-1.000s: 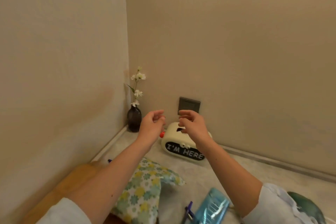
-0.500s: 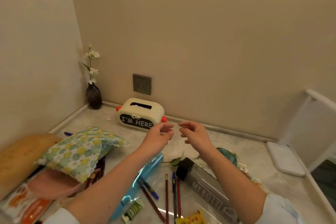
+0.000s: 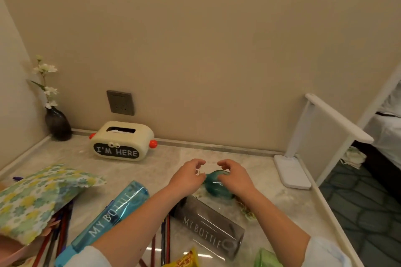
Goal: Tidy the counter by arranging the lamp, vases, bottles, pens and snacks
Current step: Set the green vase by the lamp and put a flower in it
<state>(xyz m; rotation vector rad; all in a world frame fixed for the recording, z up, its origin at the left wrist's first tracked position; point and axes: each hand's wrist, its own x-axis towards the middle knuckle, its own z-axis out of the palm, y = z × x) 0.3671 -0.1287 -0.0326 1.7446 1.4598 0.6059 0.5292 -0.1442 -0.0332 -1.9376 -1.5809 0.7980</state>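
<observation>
A teal glass vase lies on its side in the middle of the marble counter. My left hand and my right hand hover on either side of it, fingers curled and apart, holding nothing. A dark vase with white flowers stands in the left corner. A white desk lamp stands at the right edge. A blue bottle and a grey bottle lie flat in front. Pens lie between them. A yellow snack packet sits at the bottom edge.
A cream tissue box marked "I'M HERE" sits by the back wall under a wall socket. A floral pouch covers more pens at left. The counter's right edge drops to a patterned floor.
The view has swung right and down from the corner. Both hands have lowered from in front of the tissue box to the teal vase lying on the counter.
</observation>
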